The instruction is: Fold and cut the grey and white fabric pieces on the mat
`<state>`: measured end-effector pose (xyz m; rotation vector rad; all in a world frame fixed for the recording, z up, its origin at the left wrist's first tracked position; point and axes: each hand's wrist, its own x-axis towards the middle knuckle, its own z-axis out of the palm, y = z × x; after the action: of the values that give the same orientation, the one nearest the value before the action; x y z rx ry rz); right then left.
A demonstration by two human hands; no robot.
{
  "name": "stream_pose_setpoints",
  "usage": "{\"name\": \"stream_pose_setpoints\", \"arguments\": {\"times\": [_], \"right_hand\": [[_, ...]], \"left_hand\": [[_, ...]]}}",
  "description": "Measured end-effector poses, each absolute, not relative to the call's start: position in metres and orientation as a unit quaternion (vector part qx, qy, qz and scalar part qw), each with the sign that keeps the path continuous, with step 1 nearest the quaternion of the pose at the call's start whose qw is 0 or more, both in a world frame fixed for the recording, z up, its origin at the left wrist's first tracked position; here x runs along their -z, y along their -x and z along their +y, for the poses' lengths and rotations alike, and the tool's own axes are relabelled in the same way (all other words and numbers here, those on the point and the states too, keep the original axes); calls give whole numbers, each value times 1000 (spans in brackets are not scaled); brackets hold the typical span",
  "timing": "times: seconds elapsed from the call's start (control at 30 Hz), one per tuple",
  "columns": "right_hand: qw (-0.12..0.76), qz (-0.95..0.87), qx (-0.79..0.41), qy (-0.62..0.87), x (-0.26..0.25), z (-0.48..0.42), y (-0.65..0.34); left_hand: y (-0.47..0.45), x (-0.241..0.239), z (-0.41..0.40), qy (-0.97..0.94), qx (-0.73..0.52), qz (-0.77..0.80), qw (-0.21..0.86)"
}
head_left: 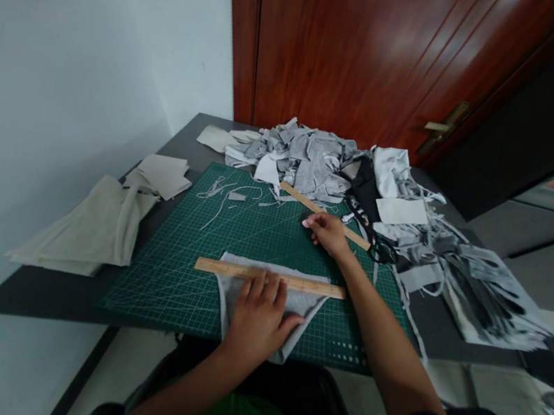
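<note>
At the green gridded cutting mat's point(175, 247) near edge lay one light-grey tapered cloth piece point(306, 302), pinned beneath one straight pale-wooden ruler point(219, 267); left hand point(260, 311) spread flat over both, presumably against slipping. Right hand point(326, 233) hung, fingers curled, right of mat's centre; could not tell if it gripped anything. Second wooden ruler point(300, 198) lay far right on mat; beyond, one grey fabric-scrap heap point(318, 154), pieces uncountable.

2 rulers point(208, 265): smooth wood. Cloth point(311, 303): soft, matt. Mat point(166, 267): matt plastic, by look. Scraps point(319, 161): crumpled matt fabric. Door point(346, 49): glossy wood. Handle point(440, 128): brass-like metal.
</note>
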<state>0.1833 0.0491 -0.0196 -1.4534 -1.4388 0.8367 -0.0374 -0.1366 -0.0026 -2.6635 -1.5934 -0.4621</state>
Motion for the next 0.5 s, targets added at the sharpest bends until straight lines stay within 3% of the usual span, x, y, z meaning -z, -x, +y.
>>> {"name": "stream_pose_setpoints", "arguments": {"times": [0.2, 0.5], "right_hand": [[419, -617, -308, 591, 17, 48, -184], [405, -665, -133, 614, 8, 39, -175]], "left_hand": [[39, 3, -133, 847, 152, -509, -10], [57, 17, -83, 876, 144, -459, -30]]}}
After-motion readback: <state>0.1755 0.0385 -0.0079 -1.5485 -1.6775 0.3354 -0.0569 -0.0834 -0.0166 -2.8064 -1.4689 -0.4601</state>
